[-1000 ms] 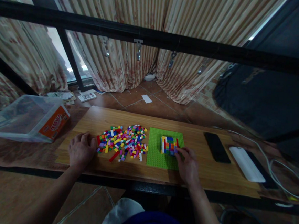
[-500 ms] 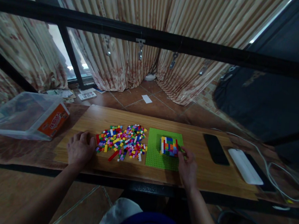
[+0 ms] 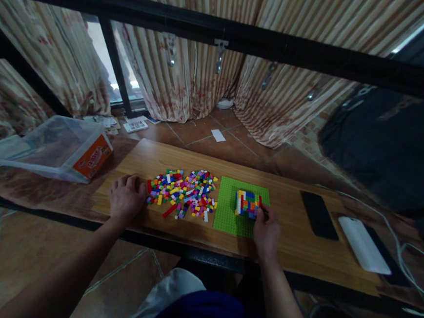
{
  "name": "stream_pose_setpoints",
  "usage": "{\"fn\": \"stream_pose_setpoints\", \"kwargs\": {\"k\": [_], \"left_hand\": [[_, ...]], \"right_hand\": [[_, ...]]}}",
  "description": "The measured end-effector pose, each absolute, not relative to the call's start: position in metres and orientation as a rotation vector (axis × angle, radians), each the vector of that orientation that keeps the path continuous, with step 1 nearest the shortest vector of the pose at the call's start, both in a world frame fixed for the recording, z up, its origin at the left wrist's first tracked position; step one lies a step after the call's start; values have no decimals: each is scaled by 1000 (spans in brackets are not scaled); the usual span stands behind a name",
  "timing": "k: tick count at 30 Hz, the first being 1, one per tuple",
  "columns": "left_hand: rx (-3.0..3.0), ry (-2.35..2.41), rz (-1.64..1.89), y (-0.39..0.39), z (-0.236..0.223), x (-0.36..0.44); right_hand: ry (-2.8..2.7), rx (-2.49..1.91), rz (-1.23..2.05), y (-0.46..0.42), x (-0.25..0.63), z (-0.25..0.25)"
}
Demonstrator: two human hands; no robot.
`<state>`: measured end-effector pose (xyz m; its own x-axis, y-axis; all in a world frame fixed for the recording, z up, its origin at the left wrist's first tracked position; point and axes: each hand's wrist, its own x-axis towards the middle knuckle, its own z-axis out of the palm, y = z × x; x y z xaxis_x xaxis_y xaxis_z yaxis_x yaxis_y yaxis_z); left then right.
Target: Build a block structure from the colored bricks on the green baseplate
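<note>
My left hand [image 3: 127,197] rests on the wooden board with its fingers loosely spread, holding nothing. Its thumb side lies against the left edge of a loose pile of colourful toy bricks [image 3: 176,189]. On the green baseplate [image 3: 225,219] sits a small block built of toy bricks [image 3: 245,204], white and yellow on its left side and mixed colours on top. My right hand [image 3: 267,230] is at the right side of this build, thumb and fingers pinched together by a red brick. What lies between those fingertips is too small to make out.
A clear plastic bin [image 3: 56,149] with an orange label stands at the left. Right of the baseplate lie a black phone [image 3: 318,215], a white slab-like device [image 3: 364,244] and a white cable [image 3: 387,219]. A dark metal rail [image 3: 244,31] crosses beyond the board [image 3: 288,253].
The camera view has shifted, so the scene sits farther right and a little higher. My right fingers have closed in at the build's right side. My left hand stays beside the pile.
</note>
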<state>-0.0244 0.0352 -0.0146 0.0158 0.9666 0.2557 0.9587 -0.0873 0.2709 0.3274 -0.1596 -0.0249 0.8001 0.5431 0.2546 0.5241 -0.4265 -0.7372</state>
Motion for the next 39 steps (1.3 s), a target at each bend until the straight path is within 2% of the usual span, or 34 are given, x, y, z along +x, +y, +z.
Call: {"fn": "stream_pose_setpoints", "kwargs": {"k": [14, 21, 26, 29, 35, 39], "left_hand": [[2193, 2103, 609, 29, -13, -21], [2158, 2070, 657, 27, -14, -21], [2178, 2061, 673, 27, -17, -22], [2178, 2064, 674, 27, -17, -23], [2165, 2056, 667, 26, -15, -22], [2164, 2065, 661, 27, -15, -22]], "right_hand": [[-644, -2089, 227, -165, 342, -30], [-656, -2095, -23, -171, 326, -17], [-978, -1981, -106, -149, 275, 6], [-1292, -1784, -8, -130, 240, 12], [-1557, -1677, 172, -96, 196, 3], [-1685, -1697, 160, -77, 187, -5]]}}
